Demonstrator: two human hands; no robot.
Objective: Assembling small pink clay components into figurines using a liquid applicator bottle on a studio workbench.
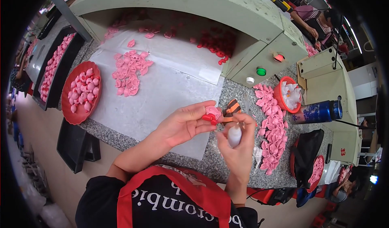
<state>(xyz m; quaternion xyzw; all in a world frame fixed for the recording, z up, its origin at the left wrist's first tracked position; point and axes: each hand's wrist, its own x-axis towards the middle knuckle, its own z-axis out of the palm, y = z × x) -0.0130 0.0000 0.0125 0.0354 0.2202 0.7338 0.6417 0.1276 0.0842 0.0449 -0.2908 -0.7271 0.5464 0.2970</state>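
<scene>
Between the fingertips of my left hand (pixel 178 124) is a small pink petal-shaped piece (pixel 212 111) with a glossy red part (pixel 210 119) against its lower side. My right hand (pixel 238 149) is closed round a small whitish squeeze bottle (pixel 234 136), its narrow tip pointing up, close to the left fingers. Just behind the right fingers lies an orange-and-dark striped item (pixel 231 108), partly covered. To the right of this hand is a long heap of pink petal-shaped pieces (pixel 272 135) on the speckled worktop.
A red dish (pixel 66 91) of round pink pieces stands left. More pink pieces (pixel 129 72) lie on white sheeting (pixel 170 92) before a hooded machine (pixel 182 5), with red pieces (pixel 214 50) inside. At right are an orange-red basket (pixel 279 94), blue bottle (pixel 318 112) and black bag (pixel 310 153).
</scene>
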